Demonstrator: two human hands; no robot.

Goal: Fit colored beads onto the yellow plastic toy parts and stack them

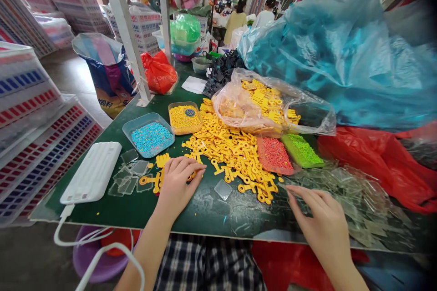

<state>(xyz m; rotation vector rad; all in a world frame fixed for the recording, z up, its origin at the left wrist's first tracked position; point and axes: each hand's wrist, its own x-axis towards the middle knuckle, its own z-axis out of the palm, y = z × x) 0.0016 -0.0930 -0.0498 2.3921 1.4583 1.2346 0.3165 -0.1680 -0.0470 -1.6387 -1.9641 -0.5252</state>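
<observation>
My left hand (179, 186) rests on the green table among a few yellow plastic pieces (150, 180), its fingers bent and close together; what they hold, if anything, is hidden. To the right, my right hand (319, 213) is held over the table edge with thumb and forefinger pinched, and anything between them is too small to make out. A clear square piece (223, 189) lies between the hands. Beyond it spreads a large heap of yellow pieces (235, 150). Clear squares (131, 177) lie left of my left hand, and many more clear pieces (365, 200) lie beside my right hand.
Trays of blue beads (152, 138), yellow beads (185, 119), red beads (276, 154) and green beads (303, 150) surround the heap. A white power bank (91, 173) with a cable sits left. Behind are an opened plastic bag (235, 104), black parts (223, 70) and a big blue bag (341, 54).
</observation>
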